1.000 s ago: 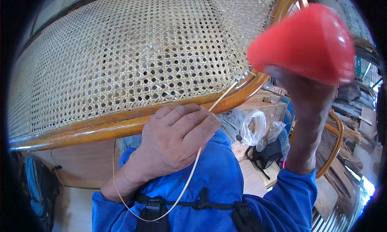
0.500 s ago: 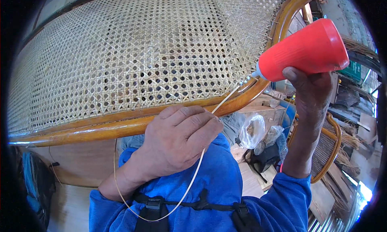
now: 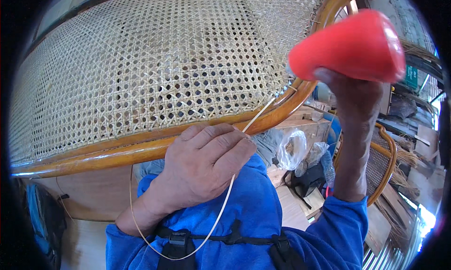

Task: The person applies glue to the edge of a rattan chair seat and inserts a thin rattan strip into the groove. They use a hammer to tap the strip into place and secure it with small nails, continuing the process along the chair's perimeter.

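Observation:
My right hand [image 3: 353, 88] is wrapped round a red squeeze bottle [image 3: 350, 47], tilted with its pale nozzle end toward the wooden rim; motion blurs the bottle. Closed over a thin cane strand [image 3: 217, 218], my left hand [image 3: 209, 158] rests by the front rail. One end of the strand reaches up to the frame's inner edge near the right corner, and the rest loops down over my lap and left forearm. The woven cane panel [image 3: 178, 68] fills a curved, varnished wooden frame [image 3: 108, 156]. Small whitish spots show on the frame near the strand's tip.
Below the right corner are a clear plastic bag [image 3: 291, 149], a plastic bottle [image 3: 328, 169] and a black bag [image 3: 304, 181]. A second cane-panelled piece [image 3: 376, 169] stands at right beside loose cane bundles [image 3: 399, 176]. A dark backpack [image 3: 44, 218] sits at far left.
The red bottle in my right hand has lifted up and left, its nozzle drawing away from the wooden rim. My left hand keeps its hold on the strand, nearly still.

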Demonstrator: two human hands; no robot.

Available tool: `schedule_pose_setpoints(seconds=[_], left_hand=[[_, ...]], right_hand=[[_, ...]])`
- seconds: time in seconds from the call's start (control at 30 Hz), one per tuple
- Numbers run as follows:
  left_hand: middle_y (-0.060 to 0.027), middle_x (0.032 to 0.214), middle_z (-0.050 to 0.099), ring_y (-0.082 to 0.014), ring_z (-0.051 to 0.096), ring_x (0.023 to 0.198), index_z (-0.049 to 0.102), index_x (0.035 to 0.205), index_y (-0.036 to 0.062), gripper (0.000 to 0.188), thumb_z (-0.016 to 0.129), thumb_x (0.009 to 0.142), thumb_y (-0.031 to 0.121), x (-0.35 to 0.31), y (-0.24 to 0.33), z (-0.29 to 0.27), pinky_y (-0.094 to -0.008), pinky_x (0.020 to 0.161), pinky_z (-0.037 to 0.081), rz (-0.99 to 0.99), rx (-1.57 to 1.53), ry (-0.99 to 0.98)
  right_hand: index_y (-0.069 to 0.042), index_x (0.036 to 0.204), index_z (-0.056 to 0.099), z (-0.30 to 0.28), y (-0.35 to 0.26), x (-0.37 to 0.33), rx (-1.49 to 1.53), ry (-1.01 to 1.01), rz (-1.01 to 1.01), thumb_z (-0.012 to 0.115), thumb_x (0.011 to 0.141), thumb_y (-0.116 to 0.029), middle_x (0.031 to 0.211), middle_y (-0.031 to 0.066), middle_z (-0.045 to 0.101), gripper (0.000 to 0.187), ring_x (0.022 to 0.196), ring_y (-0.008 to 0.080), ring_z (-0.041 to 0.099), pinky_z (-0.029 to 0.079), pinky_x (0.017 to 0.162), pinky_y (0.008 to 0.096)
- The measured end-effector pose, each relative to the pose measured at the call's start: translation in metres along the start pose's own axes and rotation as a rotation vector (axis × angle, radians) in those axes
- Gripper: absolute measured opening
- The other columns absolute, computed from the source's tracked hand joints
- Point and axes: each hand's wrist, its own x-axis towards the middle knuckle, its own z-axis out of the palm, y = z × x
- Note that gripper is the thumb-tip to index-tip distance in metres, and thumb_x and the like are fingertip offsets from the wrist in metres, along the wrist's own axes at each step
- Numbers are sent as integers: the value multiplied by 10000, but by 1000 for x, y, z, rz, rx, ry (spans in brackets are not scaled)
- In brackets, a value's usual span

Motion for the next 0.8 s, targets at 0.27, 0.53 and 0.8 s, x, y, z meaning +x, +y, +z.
schedule_pose_setpoints(seconds=[0.27, 0.53, 0.8], left_hand=[[-53, 897, 658, -223, 637, 830, 619, 949, 85, 283, 701, 679, 62, 0, -1, 1, -334, 684, 500, 29, 12, 27], [-50, 904, 660, -219, 636, 834, 622, 952, 91, 283, 702, 681, 74, 0, -2, 3, -330, 681, 497, 35, 13, 34], [-40, 941, 656, -216, 627, 870, 617, 967, 92, 319, 688, 656, 71, 0, 0, -2, -330, 677, 479, 9, 18, -25]], right_hand=[[-11, 1089, 556, -23, 7, 1, 231, 107, 90, 790, 684, -46, 959, 91, 664, 469, 859, 148, 640, 534, 768, 285], [-12, 1084, 550, -14, 6, 5, 207, 105, 126, 793, 687, -59, 956, 88, 662, 468, 851, 152, 635, 530, 769, 292], [6, 1080, 544, -2, -2, 18, -32, -76, 94, 756, 737, -121, 969, 114, 664, 423, 842, 158, 650, 525, 756, 280]])
